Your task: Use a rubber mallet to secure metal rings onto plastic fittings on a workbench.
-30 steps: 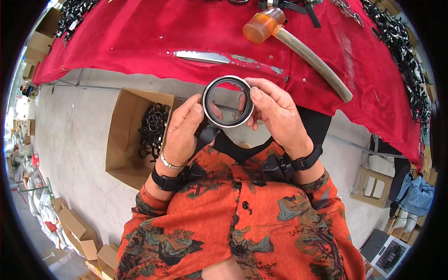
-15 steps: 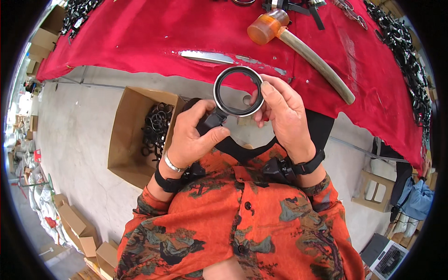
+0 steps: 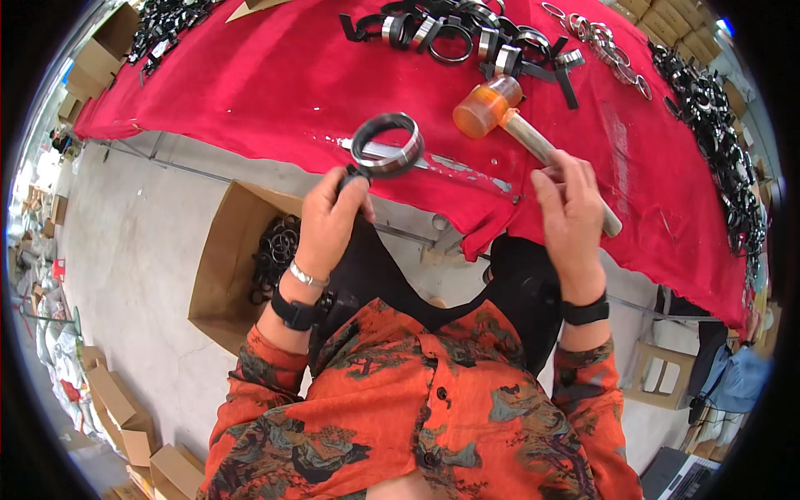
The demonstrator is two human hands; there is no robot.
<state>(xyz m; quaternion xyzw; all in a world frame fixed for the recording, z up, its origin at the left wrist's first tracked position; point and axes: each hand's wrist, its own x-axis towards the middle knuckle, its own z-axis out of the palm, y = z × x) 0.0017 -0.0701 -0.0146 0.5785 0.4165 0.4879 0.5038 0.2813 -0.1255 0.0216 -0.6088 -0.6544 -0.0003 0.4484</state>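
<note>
My left hand point(image 3: 329, 218) is closed round the short black stem of a black ring with a silver band point(image 3: 408, 156). The ring is raised near the table's front edge. My right hand point(image 3: 573, 212) is over the wooden handle of a mallet point(image 3: 526, 133), thumb and fingers apart; I cannot make out whether it touches the handle. The mallet's translucent orange head point(image 3: 478, 115) lies on the red cloth, pointing to the far left.
Several black and silver rings point(image 3: 451, 43) lie at the back of the red-covered table point(image 3: 275, 92). Thin metal rings point(image 3: 612, 54) and a heap of black parts point(image 3: 708, 125) are at the right. A cardboard box point(image 3: 221, 275) with black rings stands on the floor, left.
My right hand has let go of the ring and moved right to the mallet handle. My left hand has moved slightly left with the ring, which is now tilted. More of the table shows.
</note>
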